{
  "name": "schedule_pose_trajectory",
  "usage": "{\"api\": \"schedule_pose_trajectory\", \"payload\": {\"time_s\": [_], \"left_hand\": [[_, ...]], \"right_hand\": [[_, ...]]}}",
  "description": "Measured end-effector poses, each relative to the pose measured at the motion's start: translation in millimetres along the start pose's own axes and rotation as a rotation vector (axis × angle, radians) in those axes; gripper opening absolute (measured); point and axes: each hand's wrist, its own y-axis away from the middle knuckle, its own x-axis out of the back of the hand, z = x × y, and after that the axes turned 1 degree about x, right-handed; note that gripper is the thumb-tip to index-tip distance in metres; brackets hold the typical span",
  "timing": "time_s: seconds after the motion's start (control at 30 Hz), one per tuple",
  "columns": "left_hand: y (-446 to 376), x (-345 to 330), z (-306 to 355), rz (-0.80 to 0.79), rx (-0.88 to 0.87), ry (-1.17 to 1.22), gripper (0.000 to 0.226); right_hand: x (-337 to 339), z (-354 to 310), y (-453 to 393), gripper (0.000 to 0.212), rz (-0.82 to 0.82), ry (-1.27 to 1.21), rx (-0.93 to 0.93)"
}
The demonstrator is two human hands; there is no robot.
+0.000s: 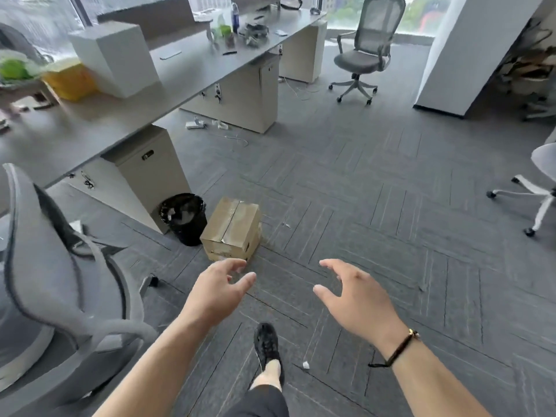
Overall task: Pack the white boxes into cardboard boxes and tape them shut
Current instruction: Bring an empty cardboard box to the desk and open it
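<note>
A closed cardboard box [231,227] with tape along its top seam sits on the carpet beside a desk cabinet. My left hand [217,291] hovers just in front of the box, fingers spread, holding nothing. My right hand [355,296] is held out to the right of it, also spread and empty, with a dark bracelet at the wrist. A large white box [115,57] stands on the grey desk [180,73] at the upper left. My foot in a black shoe [266,346] is on the floor below the hands.
A black waste bin [184,218] stands left of the cardboard box. A grey office chair [54,281] is close on my left, another [365,49] stands far back, a white one [538,188] at the right edge. A yellow bin [69,81] sits on the desk. Cables lie on the carpet.
</note>
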Motion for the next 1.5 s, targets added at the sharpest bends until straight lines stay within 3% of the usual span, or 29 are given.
{"api": "schedule_pose_trajectory", "payload": {"time_s": [0.33, 0.6, 0.8, 1.0, 1.2, 1.5], "left_hand": [[-232, 33, 0, 0.055, 0.199, -0.047, 0.046], [-347, 36, -9, 0.173, 0.485, -0.027, 0.038], [-409, 17, 8, 0.262, 0.758, 0.017, 0.047], [-468, -12, 15, 0.298, 0.938, 0.215, 0.062], [-536, -67, -50, 0.338, 1.022, 0.403, 0.075], [-629, -206, -242, 0.348, 1.153, 0.512, 0.096]], "right_hand": [[52, -34, -276, 0.051, -0.148, 0.123, 0.113], [36, -38, -479, 0.055, -0.359, 0.199, 0.315], [36, -40, -618, 0.060, -0.576, 0.294, 0.516], [23, -47, -734, 0.066, -0.704, 0.416, 0.640], [-75, -30, -821, 0.078, -0.779, 0.476, 0.665], [-325, 41, -913, 0.088, -0.903, 0.517, 0.684]]}}
